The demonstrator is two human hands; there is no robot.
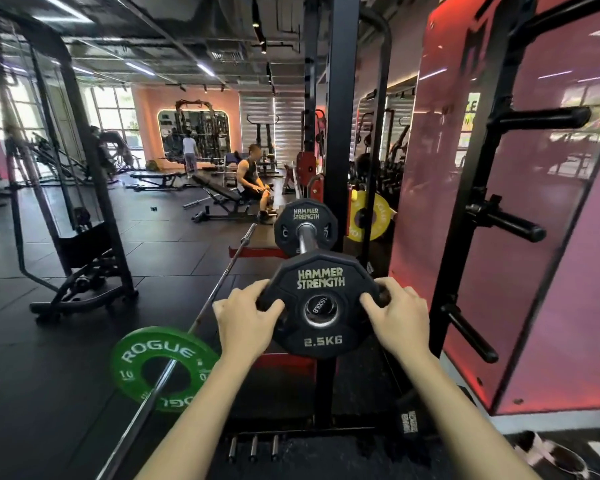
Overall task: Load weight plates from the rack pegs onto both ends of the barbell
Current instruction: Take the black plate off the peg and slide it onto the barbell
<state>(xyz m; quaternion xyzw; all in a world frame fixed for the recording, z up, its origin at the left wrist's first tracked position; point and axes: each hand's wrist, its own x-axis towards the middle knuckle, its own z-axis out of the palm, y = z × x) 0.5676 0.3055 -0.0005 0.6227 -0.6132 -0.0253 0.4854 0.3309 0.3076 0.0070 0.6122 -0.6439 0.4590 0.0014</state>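
Head view: left hand [245,315] & right hand [397,315] each curl their grip round opposite edges of the black 2.5kg plate [321,304], held between them w/ its hole on the barbell sleeve [307,237], just in front of another black plate [305,225] further along.

The near plate [321,306] sits on the end of a bar [307,239]. The left hand [245,323] holds its left edge and the right hand [397,318] holds its right edge. A far plate [305,225] sits behind it. Left of the hands, a floor plate [163,367] sits on a long barbell [219,282]. Empty pegs [506,225] stick out on the right.
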